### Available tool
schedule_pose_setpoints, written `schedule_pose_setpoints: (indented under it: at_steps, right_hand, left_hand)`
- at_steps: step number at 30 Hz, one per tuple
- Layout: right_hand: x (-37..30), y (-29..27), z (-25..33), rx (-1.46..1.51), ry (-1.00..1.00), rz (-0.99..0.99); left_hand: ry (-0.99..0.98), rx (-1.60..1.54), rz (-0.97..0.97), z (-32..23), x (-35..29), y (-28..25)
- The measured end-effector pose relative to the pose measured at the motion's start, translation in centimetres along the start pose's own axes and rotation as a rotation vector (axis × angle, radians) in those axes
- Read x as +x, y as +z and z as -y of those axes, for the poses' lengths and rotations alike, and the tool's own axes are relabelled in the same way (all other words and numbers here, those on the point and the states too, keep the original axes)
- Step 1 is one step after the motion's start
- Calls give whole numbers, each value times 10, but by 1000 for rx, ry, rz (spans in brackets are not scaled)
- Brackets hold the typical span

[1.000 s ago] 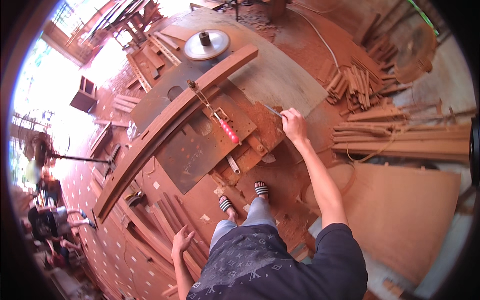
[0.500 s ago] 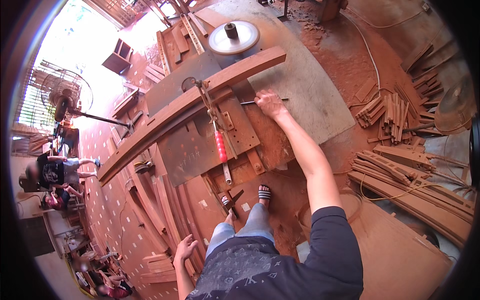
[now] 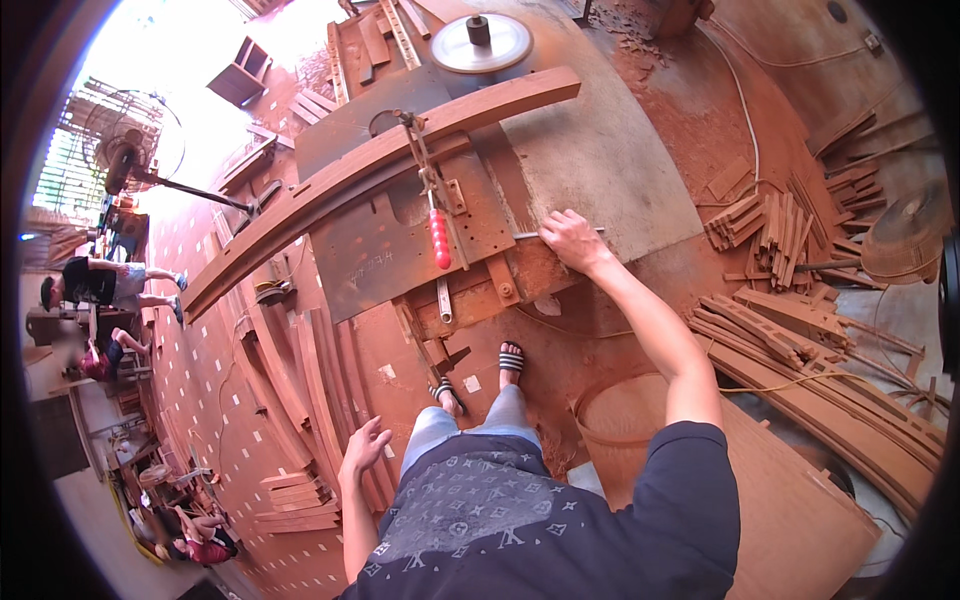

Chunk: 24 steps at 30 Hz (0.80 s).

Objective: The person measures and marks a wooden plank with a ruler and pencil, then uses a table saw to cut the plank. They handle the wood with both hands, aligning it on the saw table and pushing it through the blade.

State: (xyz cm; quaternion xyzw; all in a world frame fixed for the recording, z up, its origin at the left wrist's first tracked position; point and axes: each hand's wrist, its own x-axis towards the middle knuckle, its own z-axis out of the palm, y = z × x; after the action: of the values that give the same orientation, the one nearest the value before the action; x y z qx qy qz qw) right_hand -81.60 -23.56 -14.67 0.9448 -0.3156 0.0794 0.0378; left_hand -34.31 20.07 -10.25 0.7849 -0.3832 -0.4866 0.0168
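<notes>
Near the front edge of the saw table (image 3: 640, 180), my right hand (image 3: 573, 240) is closed around a thin metal rod (image 3: 526, 236), whose ends show on both sides of the fist. My left hand (image 3: 368, 443) hangs low at my side, fingers apart and nothing in it. A long, curved wooden beam (image 3: 340, 190) lies slantwise across the dark metal plate (image 3: 365, 275). Over the beam stands a toggle clamp with a red ribbed handle (image 3: 439, 238). Beyond the beam's right part is a round saw blade (image 3: 482, 43) lying flat, its surface smeared as if spinning.
Long boards (image 3: 315, 370) lie on the floor to the left, near a stack of short wood pieces (image 3: 298, 500). Several timbers (image 3: 810, 400) and a bundle of sticks (image 3: 775, 230) are piled right. A standing fan (image 3: 125, 160) is at far left, with people beyond.
My right hand has come nearer to me, away from the blade, with the rod in it. The whole view has shifted a little. My left hand still hangs open.
</notes>
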Motion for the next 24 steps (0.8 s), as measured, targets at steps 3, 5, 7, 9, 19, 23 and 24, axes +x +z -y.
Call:
schedule_pose_setpoints:
  at_steps: [3, 5, 7, 9, 19, 23, 24]
  right_hand:
    - [-4, 3, -1, -5, 65, -72]
    - [9, 6, -13, -61, 148, -83]
    - [11, 12, -7, -39, 115, -95]
    - [8, 13, 1, -2, 54, -119]
    - [-51, -11, 33, -70, -50, -16]
    - [-83, -27, 38, 1, -82, 25]
    - [-88, -31, 36, 28, -61, -11]
  left_hand:
    - [-20, 3, -12, 10, -10, 6]
    - [-31, 16, 6, 15, -8, 6]
    - [-46, 26, 14, 17, -10, 8]
    - [-54, 26, 5, 18, -14, 9]
    - [5, 11, 25, 25, -17, 16]
    - [1, -27, -2, 37, -25, 14]
    - [0, -41, -12, 40, -30, 12]
